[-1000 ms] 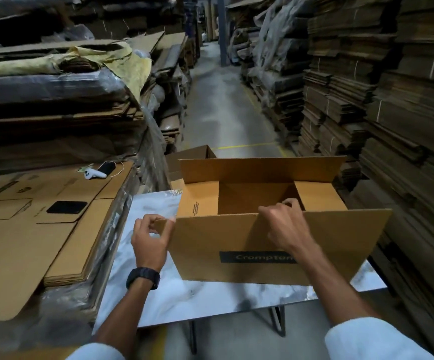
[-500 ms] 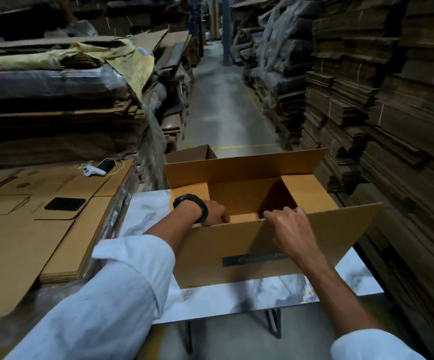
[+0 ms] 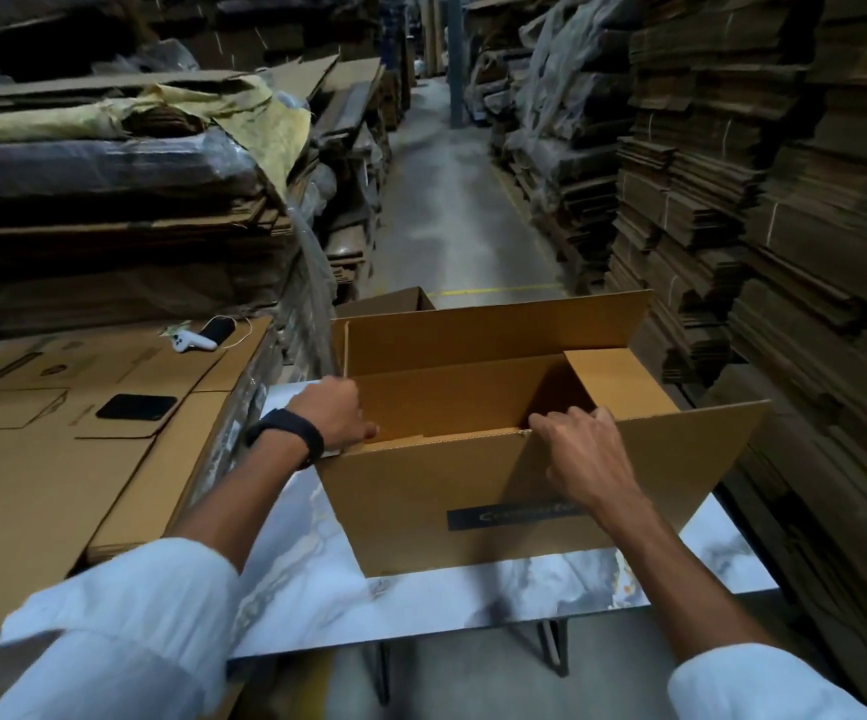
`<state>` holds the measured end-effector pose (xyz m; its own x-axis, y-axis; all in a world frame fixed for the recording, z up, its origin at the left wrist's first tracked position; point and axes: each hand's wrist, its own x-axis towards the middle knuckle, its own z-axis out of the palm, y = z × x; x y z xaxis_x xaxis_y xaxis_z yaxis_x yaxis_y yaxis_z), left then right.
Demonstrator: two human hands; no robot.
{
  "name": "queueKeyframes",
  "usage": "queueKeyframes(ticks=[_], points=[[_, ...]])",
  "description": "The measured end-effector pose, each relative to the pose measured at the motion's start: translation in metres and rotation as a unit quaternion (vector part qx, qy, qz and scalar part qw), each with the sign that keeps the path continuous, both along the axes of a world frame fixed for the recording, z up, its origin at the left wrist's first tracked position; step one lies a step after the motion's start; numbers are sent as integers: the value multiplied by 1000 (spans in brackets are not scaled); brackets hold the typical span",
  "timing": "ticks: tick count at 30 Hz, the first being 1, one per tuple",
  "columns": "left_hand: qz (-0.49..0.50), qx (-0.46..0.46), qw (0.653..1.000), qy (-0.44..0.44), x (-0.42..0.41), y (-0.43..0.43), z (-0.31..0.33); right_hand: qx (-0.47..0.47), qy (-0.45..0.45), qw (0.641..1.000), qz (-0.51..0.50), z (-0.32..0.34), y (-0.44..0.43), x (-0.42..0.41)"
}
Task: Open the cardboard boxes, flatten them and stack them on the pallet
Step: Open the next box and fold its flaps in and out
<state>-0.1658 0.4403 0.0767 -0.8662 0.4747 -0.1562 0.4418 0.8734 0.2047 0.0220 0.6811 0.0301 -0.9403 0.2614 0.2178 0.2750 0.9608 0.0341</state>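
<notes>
The cardboard box stands on the white marble-patterned tabletop, towards its right half, with its open top facing up. Its long axis runs left to right across the view, the right end turned a little farther away than the left. The far long flap stands upright, the right short flap leans outward to the right, and the near long flap hangs out towards the person, tilted over the front wall. A black label on that near side is too blurred to read.

Both hands are closed on the box. The left hand, with a black watch at the wrist, curls its fingers over the top edge at the left end, near the front corner; the fingertips go inside and cannot be seen. The right hand grips the near long edge right of the middle, fingers hooked over the fold line into the box.

Just left of the tabletop lies a stack of flattened cardboard, carrying a black phone and a white handheld device. A second open box stands behind the first. Tall piles of flat cardboard line the aisle floor on both sides
</notes>
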Motion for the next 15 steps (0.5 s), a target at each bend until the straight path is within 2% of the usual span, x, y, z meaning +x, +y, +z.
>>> queueKeyframes(ticks=[3, 5, 7, 9, 10, 11, 14, 15], points=[[72, 131, 988, -47, 2, -18, -8, -7, -13, 1000, 1, 7, -4, -4], [72, 151, 984, -58, 11, -15, -16, -40, -36, 998, 19, 15, -3, -5], [61, 173, 982, -43, 18, -8, -26, -140, -79, 987, 31, 29, 4, -4], [58, 194, 979, -33, 19, -7, -34, -292, -129, 947, 24, 51, 17, -10], [57, 193, 979, -25, 20, -8, -36, -335, -148, 930, 11, 58, 25, -17], [52, 190, 980, -16, 20, -9, -37, -333, -178, 926, -2, 64, 34, -26], [44, 179, 983, -4, 21, -8, -38, -236, -295, 922, -81, 71, 52, -46], [42, 178, 983, -2, 21, -7, -39, -229, -324, 911, -112, 71, 56, -50]])
